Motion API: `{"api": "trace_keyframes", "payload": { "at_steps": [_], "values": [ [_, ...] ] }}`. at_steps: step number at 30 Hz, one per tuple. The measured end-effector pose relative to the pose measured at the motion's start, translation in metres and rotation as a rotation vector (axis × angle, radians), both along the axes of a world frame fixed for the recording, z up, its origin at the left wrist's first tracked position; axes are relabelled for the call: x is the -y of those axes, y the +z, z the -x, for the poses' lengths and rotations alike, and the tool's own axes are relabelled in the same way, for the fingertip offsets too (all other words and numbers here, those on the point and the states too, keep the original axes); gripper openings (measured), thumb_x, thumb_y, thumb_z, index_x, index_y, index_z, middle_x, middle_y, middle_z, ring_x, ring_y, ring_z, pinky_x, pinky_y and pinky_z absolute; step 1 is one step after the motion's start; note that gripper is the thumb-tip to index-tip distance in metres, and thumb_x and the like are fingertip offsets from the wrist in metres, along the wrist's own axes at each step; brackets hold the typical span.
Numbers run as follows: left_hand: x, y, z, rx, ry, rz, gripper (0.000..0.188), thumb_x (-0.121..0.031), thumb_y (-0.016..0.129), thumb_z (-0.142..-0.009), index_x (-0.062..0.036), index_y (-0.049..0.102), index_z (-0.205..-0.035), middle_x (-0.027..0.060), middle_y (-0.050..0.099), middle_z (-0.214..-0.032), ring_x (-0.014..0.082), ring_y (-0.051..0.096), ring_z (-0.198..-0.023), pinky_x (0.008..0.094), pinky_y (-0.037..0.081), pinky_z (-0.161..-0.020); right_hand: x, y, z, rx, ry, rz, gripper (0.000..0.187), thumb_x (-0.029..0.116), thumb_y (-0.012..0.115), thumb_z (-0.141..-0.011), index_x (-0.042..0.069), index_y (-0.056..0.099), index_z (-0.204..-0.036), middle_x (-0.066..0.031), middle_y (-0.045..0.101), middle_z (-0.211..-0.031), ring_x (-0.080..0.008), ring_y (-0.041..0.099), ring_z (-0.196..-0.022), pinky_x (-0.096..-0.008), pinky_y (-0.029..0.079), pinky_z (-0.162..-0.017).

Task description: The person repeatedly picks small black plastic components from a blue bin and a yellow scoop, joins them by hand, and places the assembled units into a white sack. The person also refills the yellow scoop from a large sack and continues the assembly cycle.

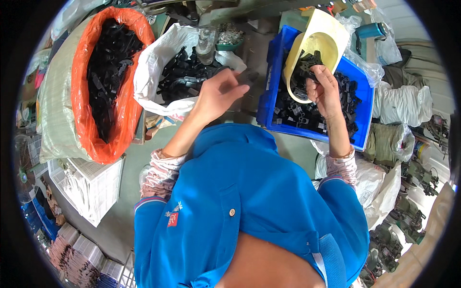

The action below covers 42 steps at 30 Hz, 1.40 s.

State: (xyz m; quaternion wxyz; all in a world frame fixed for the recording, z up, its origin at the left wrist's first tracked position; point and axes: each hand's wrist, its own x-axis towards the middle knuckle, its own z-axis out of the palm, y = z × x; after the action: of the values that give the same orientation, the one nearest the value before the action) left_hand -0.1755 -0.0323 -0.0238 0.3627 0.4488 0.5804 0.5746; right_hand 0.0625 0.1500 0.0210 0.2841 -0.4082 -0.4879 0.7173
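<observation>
My right hand [326, 93] is closed in a pinch on a small black part [313, 59], over the inside of a yellow scoop-shaped basin [326, 41]. That basin leans in a blue crate [270, 91], above many loose black parts [295, 114]. My left hand [218, 93] hovers at the right edge of a white sack [146, 86] of black pieces. Its fingers are curled toward the thumb, and a dark blurred shape shows by the fingertips, too smeared to name. A clear plastic bottle [206, 45] stands at that sack's far side.
At the left, a large woven sack [60, 96] with an orange liner [81, 115] holds more black parts. Beneath it sits a white plastic crate [108, 187]. A green dish [229, 47] of small metal pieces lies at the back. White bags [408, 103] line the right.
</observation>
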Motion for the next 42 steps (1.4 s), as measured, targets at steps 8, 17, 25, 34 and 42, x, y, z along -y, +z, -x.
{"api": "trace_keyframes", "payload": {
  "at_steps": [8,17,25,34,42],
  "values": [
    [0.011,0.024,0.038,-0.105,-0.049,0.053,0.02,-0.002,0.073,-0.083,0.0008,0.055,-0.078,0.0139,0.069,-0.093,0.023,0.064,-0.111,0.0286,0.049,-0.078,0.058,-0.01,0.099,0.088,0.103,-0.579,0.028,0.03,0.045,-0.105,0.008,0.054,-0.09,0.0059,0.041,-0.066,-0.0018,0.035,-0.055,-0.0185,0.027,-0.048],
    [0.024,0.032,0.07,-0.281,-0.071,0.002,0.023,-0.002,0.075,-0.078,0.0016,0.053,-0.076,0.0203,0.068,-0.115,0.025,0.07,-0.096,0.0309,0.053,-0.076,0.072,-0.022,0.156,0.215,0.13,-1.08,0.018,0.013,0.05,-0.1,0.002,0.054,-0.086,-0.0182,0.059,-0.068,-0.0374,0.059,-0.055,-0.0378,0.045,-0.049],
    [0.018,0.041,0.1,-0.657,0.038,-0.129,0.033,-0.005,0.075,-0.076,-0.0026,0.068,-0.108,0.0103,0.067,-0.08,0.0235,0.059,-0.061,0.0323,0.049,-0.059,0.076,-0.029,0.198,0.131,0.037,-1.34,0.012,0.003,0.052,-0.095,0.001,0.057,-0.084,-0.0155,0.059,-0.075,-0.0336,0.061,-0.057,-0.0383,0.047,-0.051],
    [0.003,0.059,0.14,-0.826,-0.011,-0.242,0.045,-0.008,0.076,-0.074,-0.0033,0.065,-0.117,0.007,0.063,-0.073,0.0239,0.059,-0.063,0.0334,0.048,-0.058,0.087,-0.033,0.234,0.051,-0.267,-1.211,0.016,0.006,0.045,-0.096,-0.001,0.059,-0.095,-0.0155,0.063,-0.076,-0.0325,0.064,-0.062,-0.0365,0.05,-0.059],
    [-0.015,0.061,0.151,-0.834,-0.084,-0.139,0.035,-0.015,0.075,-0.078,-0.0066,0.066,-0.111,0.0066,0.059,-0.069,0.0278,0.059,-0.063,0.0359,0.046,-0.057,0.077,-0.044,0.237,0.181,-0.225,-1.058,0.02,0.007,0.041,-0.097,-0.001,0.059,-0.103,-0.0182,0.064,-0.077,-0.034,0.064,-0.063,-0.038,0.048,-0.057]
  ]
}}
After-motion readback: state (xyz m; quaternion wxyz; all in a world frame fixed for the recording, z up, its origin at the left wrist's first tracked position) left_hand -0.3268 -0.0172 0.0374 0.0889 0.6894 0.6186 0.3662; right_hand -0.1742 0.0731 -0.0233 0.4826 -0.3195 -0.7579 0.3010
